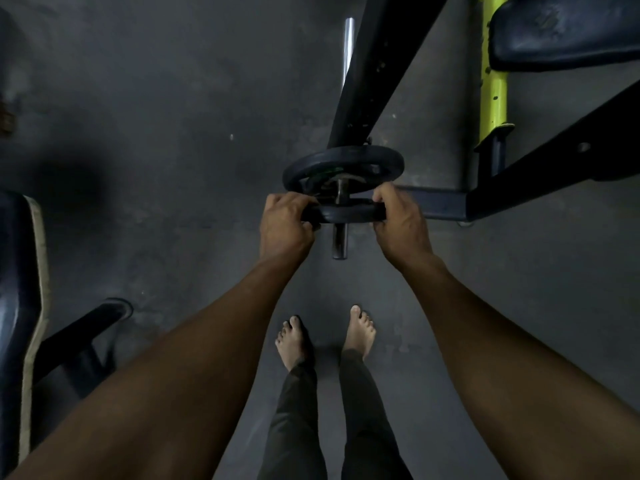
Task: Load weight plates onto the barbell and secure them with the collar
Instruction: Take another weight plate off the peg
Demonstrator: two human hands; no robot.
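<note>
A steel barbell [339, 242] points toward me, its sleeve end sticking out near my hands. A large black weight plate [374, 157] sits on the sleeve farther in. In front of it a smaller black plate [346, 213] is threaded on the sleeve, a short gap from the large one. My left hand [285, 223] grips its left edge and my right hand [398, 220] grips its right edge. The bar's far shaft [347, 50] shines beyond the rack post. No collar is in view.
A black rack post [374, 67] slants over the bar. A yellow upright [493, 74] and black frame beams [540, 174] stand right, with a padded seat [568, 32] above. A bench pad [20, 306] sits at left. My bare feet [294, 341] stand on grey floor.
</note>
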